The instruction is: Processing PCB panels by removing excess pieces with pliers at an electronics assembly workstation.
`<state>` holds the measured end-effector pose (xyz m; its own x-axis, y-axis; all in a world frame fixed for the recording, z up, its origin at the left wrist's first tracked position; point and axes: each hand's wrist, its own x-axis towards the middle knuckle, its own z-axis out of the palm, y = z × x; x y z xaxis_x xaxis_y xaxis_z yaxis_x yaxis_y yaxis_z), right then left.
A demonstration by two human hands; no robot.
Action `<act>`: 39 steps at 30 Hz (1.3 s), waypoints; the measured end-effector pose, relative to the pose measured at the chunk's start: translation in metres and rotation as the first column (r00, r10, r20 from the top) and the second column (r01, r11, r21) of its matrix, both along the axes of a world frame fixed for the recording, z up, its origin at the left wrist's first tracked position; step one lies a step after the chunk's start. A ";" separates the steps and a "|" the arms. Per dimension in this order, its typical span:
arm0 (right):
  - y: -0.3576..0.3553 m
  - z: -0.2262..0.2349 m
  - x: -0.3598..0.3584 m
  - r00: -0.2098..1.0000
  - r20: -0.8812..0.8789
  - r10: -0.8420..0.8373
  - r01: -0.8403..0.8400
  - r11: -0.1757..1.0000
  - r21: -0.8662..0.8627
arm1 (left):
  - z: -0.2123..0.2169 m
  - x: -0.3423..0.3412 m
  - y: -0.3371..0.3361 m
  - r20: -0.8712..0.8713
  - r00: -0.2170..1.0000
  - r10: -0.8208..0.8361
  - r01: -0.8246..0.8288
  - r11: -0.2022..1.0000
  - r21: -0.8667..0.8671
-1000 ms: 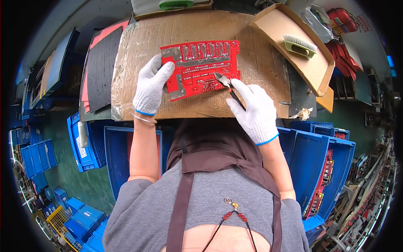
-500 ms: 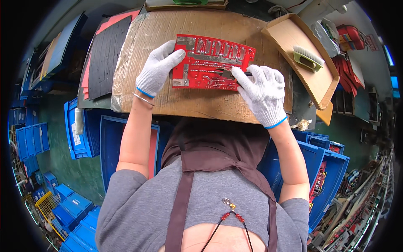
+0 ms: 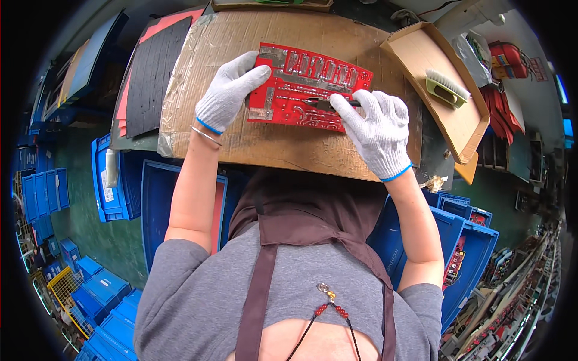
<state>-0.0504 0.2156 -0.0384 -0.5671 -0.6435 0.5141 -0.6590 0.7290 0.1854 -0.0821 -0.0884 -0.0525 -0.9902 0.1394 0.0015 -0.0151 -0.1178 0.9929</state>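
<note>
A red circuit board (image 3: 283,115) with silvery solder patches and rows of solder joints is tilted above the cardboard-covered bench. Its left edge is gripped by my left hand (image 3: 232,90), thumb over the face and fingers behind. In my right hand (image 3: 379,129) is a pair of dark, pointed tweezers (image 3: 320,104), pinched between thumb and forefinger. The tweezers' tip lies over the middle rows of joints; whether it touches them I cannot tell. Both hands wear white knit gloves with blue cuffs.
Right of the cardboard sheet (image 3: 205,114), a shallow cardboard tray (image 3: 460,135) holds a green-handled brush (image 3: 447,90). Black and red sheets (image 3: 159,78) lie at the left. Blue crates (image 3: 162,198) stand below the bench on both sides, some at the right with boards inside.
The circuit board has shifted slightly up and right and tilted a little more. The tweezers' tip has moved left across its face, and my right thumb has moved slightly left.
</note>
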 end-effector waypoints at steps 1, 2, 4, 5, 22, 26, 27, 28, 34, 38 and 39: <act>0.000 0.001 0.001 1.000 0.014 0.001 -0.001 1.000 -0.005 | 0.000 0.001 0.000 -0.004 1.000 0.006 -0.006 1.000 -0.002; 0.003 0.001 0.002 1.000 0.015 0.002 -0.002 1.000 -0.003 | 0.000 0.002 0.000 -0.004 1.000 0.006 -0.006 1.000 0.000; 0.009 0.000 0.006 0.997 0.054 -0.048 0.047 0.999 0.025 | 0.002 0.004 0.001 0.004 1.000 0.009 -0.009 1.000 -0.008; 0.008 0.000 0.007 0.997 0.055 -0.050 0.048 0.998 0.026 | 0.000 0.004 0.000 0.005 1.000 0.008 -0.008 1.000 -0.007; 0.045 -0.017 0.072 0.824 0.300 -0.480 0.541 0.824 -0.169 | -0.008 0.015 0.000 0.029 0.995 0.100 -0.104 0.980 0.172; 0.065 -0.043 0.126 0.750 0.508 -0.424 0.639 0.662 -0.392 | 0.003 0.000 -0.012 0.104 0.965 0.243 -0.261 0.936 0.238; 0.066 -0.045 0.138 0.724 0.537 -0.433 0.674 0.609 -0.418 | 0.002 -0.007 -0.023 0.112 0.961 0.254 -0.275 0.925 0.264; 0.067 -0.040 0.148 0.702 0.577 -0.418 0.700 0.556 -0.449 | 0.004 -0.014 -0.033 0.082 0.944 0.319 -0.329 0.904 0.273; 0.100 -0.046 0.186 0.655 0.568 -0.499 0.756 0.441 -0.484 | 0.003 -0.070 -0.097 -0.052 0.945 0.322 -0.283 0.888 0.362; 0.102 -0.042 0.203 0.609 0.566 -0.556 0.791 0.383 -0.477 | 0.003 -0.111 -0.100 -0.087 0.964 0.253 -0.226 0.945 0.237; 0.099 -0.036 0.206 0.582 0.588 -0.562 0.813 0.369 -0.451 | 0.000 -0.124 -0.107 -0.103 0.966 0.238 -0.216 0.958 0.187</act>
